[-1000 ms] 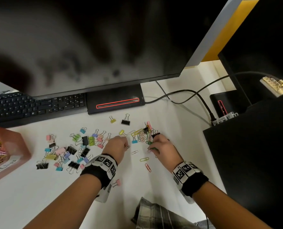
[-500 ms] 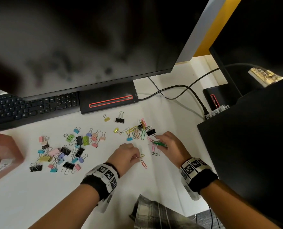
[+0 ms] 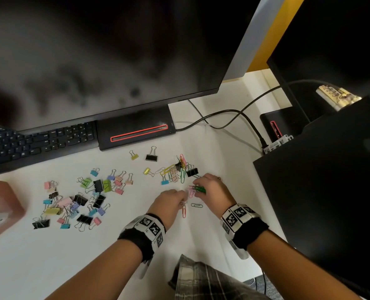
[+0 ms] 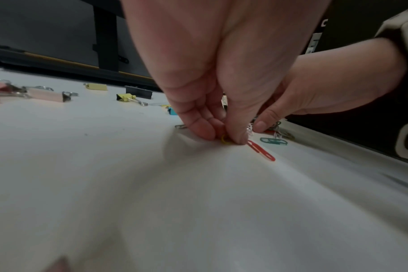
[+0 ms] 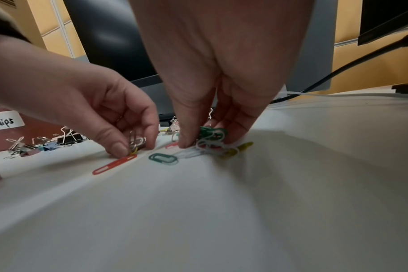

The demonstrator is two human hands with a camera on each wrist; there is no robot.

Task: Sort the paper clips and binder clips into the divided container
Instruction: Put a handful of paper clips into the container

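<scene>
My left hand [image 3: 172, 202] [image 4: 224, 137] pinches a few paper clips [image 5: 136, 143], silver and yellow, with its fingertips down on the white desk [image 3: 93, 252]. A red paper clip [image 3: 184, 212] [image 4: 261, 150] [image 5: 114, 164] lies just under its thumb. My right hand [image 3: 210, 187] [image 5: 205, 141] grips a bunch of paper clips [image 3: 196, 189] [image 5: 212, 137], green, white and yellow. A teal paper clip [image 3: 197, 205] [image 5: 163, 158] lies loose between the hands. More paper clips and binder clips [image 3: 179, 169] are heaped just beyond. The red-brown container [image 3: 0, 208] stands at the left edge.
Many coloured and black binder clips [image 3: 75, 200] are scattered across the left of the desk. A monitor base [image 3: 134, 131] and keyboard [image 3: 34, 141] lie at the back. Black cables [image 3: 233, 118] and a black box [image 3: 322, 191] bound the right side.
Both hands drew back from the heap towards me, each with paper clips pinched. The left hand then came down by the red clip; the right hand drew closer to it.
</scene>
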